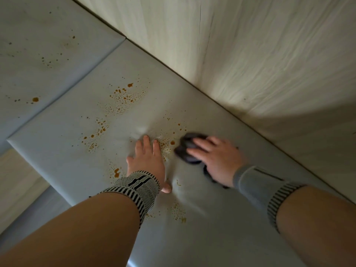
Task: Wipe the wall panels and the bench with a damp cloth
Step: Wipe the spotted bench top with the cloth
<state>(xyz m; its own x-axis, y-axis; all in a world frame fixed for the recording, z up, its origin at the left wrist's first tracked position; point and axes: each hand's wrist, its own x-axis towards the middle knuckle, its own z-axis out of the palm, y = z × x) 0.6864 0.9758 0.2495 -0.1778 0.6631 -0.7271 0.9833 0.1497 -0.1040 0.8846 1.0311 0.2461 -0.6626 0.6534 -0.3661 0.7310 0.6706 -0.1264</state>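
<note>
The left hand [147,160] lies flat with fingers straight on the grey bench [63,132]. At its 3 o'clock the right hand [215,160] presses the dark cloth [185,149]. Orange splashes [123,98] spread toward 11 o'clock from the cloth, nearest ones between both hands.

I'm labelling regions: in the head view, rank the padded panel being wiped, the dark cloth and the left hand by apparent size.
1. padded panel
2. left hand
3. dark cloth, partly hidden under the right hand, so its rank is unsure.
</note>
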